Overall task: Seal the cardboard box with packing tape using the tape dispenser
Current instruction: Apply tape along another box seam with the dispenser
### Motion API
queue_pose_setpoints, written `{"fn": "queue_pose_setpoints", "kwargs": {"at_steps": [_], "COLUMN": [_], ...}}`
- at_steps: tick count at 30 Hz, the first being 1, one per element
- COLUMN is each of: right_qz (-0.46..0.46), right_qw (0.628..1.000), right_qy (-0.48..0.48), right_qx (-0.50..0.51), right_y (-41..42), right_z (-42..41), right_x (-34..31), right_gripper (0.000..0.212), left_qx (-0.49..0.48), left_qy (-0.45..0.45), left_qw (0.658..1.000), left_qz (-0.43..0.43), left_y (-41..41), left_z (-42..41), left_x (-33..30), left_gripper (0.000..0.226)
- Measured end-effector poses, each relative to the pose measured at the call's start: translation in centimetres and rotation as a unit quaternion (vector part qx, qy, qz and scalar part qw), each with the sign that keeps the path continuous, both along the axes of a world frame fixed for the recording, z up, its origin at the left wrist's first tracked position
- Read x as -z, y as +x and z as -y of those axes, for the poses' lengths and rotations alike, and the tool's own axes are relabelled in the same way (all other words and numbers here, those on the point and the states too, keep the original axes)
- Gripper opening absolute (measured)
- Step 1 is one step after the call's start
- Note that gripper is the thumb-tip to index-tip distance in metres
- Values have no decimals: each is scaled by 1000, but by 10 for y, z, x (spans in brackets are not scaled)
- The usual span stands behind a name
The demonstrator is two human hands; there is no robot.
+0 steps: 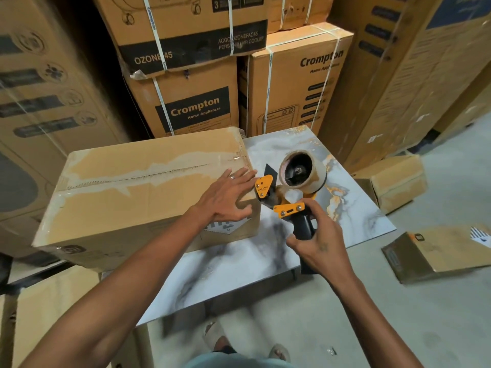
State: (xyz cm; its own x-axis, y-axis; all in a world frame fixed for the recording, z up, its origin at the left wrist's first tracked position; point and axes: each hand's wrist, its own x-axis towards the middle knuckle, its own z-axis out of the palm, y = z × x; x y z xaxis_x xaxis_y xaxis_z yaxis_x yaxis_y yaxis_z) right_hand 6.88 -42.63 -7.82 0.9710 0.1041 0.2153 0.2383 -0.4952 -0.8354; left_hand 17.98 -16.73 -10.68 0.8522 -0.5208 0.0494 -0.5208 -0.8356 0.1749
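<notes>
A brown cardboard box (132, 197) lies on a marble-patterned table (239, 261), its top flaps closed, with torn old tape along the centre seam. My left hand (228, 197) rests flat on the box's right end, fingers spread over the top edge. My right hand (316, 240) grips the black handle of an orange and black tape dispenser (289, 189) that carries a brown tape roll. The dispenser's front end sits at the box's right end, just beside my left fingertips.
Tall stacks of strapped Crompton cartons (191, 107) stand close behind the table and on both sides. Two smaller cardboard boxes (396, 184) (438, 251) lie on the concrete floor at the right. My sandalled feet (220, 338) show below the table's near edge.
</notes>
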Motion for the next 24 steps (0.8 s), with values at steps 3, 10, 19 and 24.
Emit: {"fn": "queue_pose_setpoints", "kwargs": {"at_steps": [3, 10, 19, 24], "right_qz": [-3, 5, -27, -75], "right_qw": [1000, 999, 996, 992], "right_qy": [-9, -30, -56, -64], "right_qx": [23, -25, -56, -74], "right_y": [1, 4, 9, 10], "right_z": [-2, 8, 26, 43], "right_x": [-1, -14, -25, -21], "right_gripper": [64, 74, 79, 84], "left_qx": [-11, -9, -11, 17], "left_qy": [2, 2, -7, 67], "left_qw": [1000, 1000, 1000, 997], "left_qz": [7, 5, 12, 44], "left_y": [3, 5, 1, 2], "left_z": [0, -1, 2, -2], "left_x": [3, 6, 5, 13], "left_gripper": [79, 78, 81, 67]}}
